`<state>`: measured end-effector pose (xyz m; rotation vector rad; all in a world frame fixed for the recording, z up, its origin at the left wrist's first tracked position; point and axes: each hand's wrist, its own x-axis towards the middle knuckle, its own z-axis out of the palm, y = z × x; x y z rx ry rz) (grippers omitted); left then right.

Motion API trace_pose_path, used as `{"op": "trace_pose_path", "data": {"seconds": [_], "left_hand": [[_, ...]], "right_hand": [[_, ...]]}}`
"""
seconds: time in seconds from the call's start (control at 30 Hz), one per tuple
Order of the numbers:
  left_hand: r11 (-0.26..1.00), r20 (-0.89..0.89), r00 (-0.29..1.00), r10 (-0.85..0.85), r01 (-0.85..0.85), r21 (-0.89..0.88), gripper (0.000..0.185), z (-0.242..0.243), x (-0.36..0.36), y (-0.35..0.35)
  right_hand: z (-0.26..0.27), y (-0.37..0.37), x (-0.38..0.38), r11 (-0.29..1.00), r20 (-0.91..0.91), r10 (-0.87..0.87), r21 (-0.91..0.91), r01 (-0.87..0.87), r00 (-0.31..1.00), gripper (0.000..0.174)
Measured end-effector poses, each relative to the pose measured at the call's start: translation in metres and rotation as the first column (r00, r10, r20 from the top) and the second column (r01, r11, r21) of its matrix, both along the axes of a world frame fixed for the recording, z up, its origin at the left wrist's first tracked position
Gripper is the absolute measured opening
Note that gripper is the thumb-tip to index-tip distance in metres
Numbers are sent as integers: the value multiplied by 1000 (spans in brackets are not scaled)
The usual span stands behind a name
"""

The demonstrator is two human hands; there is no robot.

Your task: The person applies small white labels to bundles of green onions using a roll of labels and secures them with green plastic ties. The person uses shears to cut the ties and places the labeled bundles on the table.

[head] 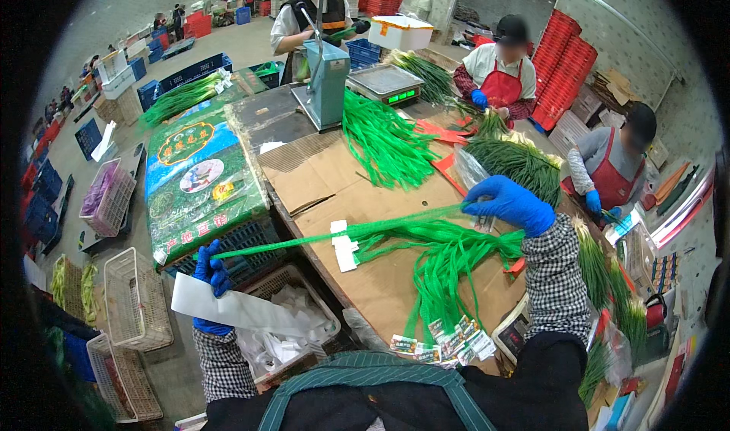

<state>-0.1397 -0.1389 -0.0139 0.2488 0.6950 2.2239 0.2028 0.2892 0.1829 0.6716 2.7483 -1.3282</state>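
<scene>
A green mesh net sleeve is stretched between my hands above the cardboard. My left hand, in a blue glove, holds its narrow end and a strip of white labels. My right hand, also in a blue glove, pinches the sleeve's wider end. White tags lie beside the middle of the sleeve. Below my right hand lies a bunch of green net sleeves with printed tags at their ends. Another bunch of green nets rests farther back.
A blue-green tabletop device and a digital scale stand at the back. Green onions are piled on the right, near two co-workers; another person stands behind the table. A crate of white paper strips is at lower left.
</scene>
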Motion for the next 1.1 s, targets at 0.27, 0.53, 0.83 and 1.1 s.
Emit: {"op": "trace_pose_path", "data": {"seconds": [0.27, 0.53, 0.83, 1.1], "left_hand": [[976, -185, 983, 17, -57, -212, 36, -10, -5, 16], [835, -197, 970, 140, -223, -503, 27, -13, 0, 8], [965, 150, 963, 223, -198, -170, 33, -115, -13, -54], [857, 268, 942, 202, -38, -514, 31, -87, 95, -38]], "right_hand": [[-6, 21, 8, 965, -328, -252, -156, 211, 911, 17], [-1, 39, -6, 924, -430, -355, -298, 241, 830, 22], [79, -22, -90, 996, -353, -36, 66, 64, 935, 27], [167, -109, -201, 815, 19, 560, 169, -555, 828, 27]]}}
